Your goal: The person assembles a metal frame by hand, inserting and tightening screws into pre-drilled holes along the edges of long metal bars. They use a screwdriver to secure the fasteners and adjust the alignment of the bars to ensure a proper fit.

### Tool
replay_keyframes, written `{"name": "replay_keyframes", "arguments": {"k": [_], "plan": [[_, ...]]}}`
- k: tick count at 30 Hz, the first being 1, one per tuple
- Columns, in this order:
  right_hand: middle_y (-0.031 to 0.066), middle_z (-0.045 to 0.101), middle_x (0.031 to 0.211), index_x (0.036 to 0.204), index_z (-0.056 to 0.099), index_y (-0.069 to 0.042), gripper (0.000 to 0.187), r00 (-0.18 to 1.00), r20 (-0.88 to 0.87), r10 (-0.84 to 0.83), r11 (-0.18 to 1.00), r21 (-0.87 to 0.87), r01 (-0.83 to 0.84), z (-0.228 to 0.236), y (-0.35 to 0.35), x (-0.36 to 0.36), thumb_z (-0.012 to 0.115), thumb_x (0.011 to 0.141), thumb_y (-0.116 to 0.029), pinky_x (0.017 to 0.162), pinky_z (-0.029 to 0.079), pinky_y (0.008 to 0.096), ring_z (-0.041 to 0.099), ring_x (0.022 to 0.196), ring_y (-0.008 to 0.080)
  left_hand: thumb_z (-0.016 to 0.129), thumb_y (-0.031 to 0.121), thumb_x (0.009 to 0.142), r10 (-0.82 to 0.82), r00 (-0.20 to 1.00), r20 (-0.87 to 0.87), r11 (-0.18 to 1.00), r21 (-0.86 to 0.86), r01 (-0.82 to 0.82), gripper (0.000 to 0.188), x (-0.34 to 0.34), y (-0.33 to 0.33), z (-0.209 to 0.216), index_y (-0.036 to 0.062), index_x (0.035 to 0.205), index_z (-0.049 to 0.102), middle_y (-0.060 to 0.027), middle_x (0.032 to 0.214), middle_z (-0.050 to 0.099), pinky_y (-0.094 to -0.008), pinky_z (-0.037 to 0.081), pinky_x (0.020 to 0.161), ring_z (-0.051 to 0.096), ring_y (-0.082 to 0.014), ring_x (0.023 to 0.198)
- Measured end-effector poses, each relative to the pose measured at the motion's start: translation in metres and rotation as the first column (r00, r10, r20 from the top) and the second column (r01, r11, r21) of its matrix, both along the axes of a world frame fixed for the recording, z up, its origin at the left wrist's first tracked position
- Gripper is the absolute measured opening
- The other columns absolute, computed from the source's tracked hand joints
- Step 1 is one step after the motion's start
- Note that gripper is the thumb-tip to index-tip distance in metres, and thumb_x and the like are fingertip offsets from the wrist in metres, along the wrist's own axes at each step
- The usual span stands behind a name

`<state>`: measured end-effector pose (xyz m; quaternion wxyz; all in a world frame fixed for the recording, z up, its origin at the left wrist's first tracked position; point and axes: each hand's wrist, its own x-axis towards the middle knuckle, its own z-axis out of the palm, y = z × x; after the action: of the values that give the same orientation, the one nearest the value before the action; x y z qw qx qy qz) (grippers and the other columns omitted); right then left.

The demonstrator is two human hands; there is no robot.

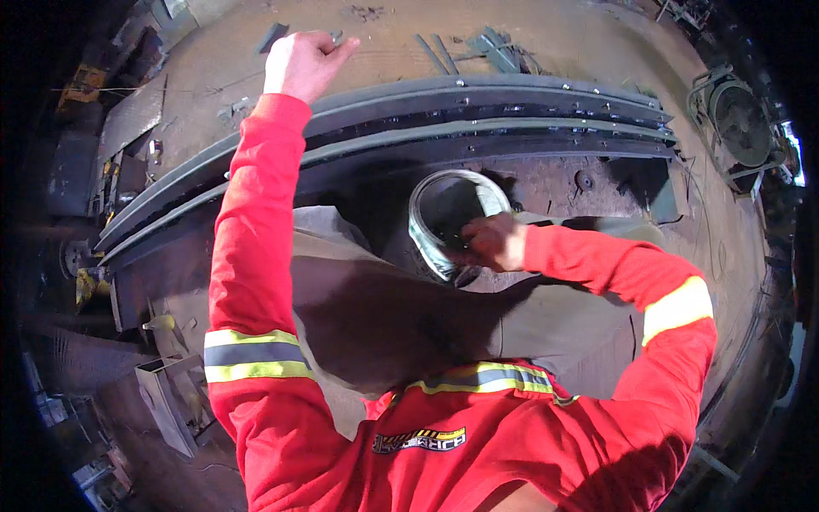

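Just beyond the body, at centre, stands a pale, round, open-topped bucket (421, 232); the right hand (496, 241), curled at its near right rim, grip unclear, is nearer than the left hand (303, 66), curled far left, contents hidden.

The left arm (260, 230) stretches almost straight, to the left of the reflective chest band (490, 378), its left hand (309, 64) far ahead, fingers bent. Right of the band, the right arm (657, 282) bends inward; the right hand (496, 241) (bare, fingers curled) sits ahead of it.
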<state>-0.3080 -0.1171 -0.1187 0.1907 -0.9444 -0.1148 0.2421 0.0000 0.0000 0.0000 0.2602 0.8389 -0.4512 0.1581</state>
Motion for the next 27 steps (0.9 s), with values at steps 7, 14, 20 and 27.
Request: {"name": "replay_keyframes", "arguments": {"k": [7,14,20,27], "plan": [[0.0062,0.057,0.091,0.066,0.064,-0.006,0.013,0.875,0.336,0.348,0.934,-0.199,-0.295,-0.147,0.003,0.006,0.06,0.07,-0.017,0.057,0.052,0.0348,0.056,0.087,0.0242,0.062,0.028,0.084,-0.102,0.986,-0.133,0.985,0.126,0.119,0.025,0.044,0.01,-0.076,0.0066,0.095,0.068,-0.0146,0.076,0.066,-0.0341,0.05,0.069,0.066,-0.0275,0.073],[0.0123,0.062,0.099,0.075,0.069,-0.005,0.017,0.963,0.043,0.267,0.956,-0.134,-0.259,-0.196,-0.012,-0.009,0.06,0.076,-0.019,0.068,0.053,0.0394,0.059,0.098,0.0284,0.039,0.003,0.083,-0.056,0.965,-0.257,0.985,-0.17,0.012,0.035,0.04,0.016,-0.049,0.0055,0.111,0.057,-0.0096,0.085,0.066,-0.03,0.047,0.078,0.063,-0.0179,0.08],[0.022,0.067,0.093,0.092,0.068,0.001,0.035,0.864,-0.476,-0.166,0.962,0.116,0.248,-0.178,-0.015,0.065,0.06,0.074,-0.028,0.081,0.051,0.0448,0.065,0.09,0.0361,0.048,0.011,0.087,0.013,0.915,-0.404,0.994,-0.098,-0.058,0.018,0.037,0.017,-0.036,0.0014,0.094,0.061,-0.0089,0.083,0.065,-0.0269,0.047,0.077,0.062,-0.0155,0.078],[0.0208,0.066,0.103,0.101,0.067,-0.001,0.03,0.84,-0.457,-0.293,0.952,-0.22,0.212,-0.219,-0.002,0.087,0.059,0.074,-0.012,0.083,0.052,0.0444,0.064,0.096,0.0362,0.062,0.018,0.082,-0.011,0.97,-0.242,0.999,-0.053,-0.002,0.015,0.041,0.013,-0.045,0.0036,0.085,0.064,-0.0118,0.069,0.064,-0.0286,0.049,0.063,0.064,-0.0211,0.062]]}}
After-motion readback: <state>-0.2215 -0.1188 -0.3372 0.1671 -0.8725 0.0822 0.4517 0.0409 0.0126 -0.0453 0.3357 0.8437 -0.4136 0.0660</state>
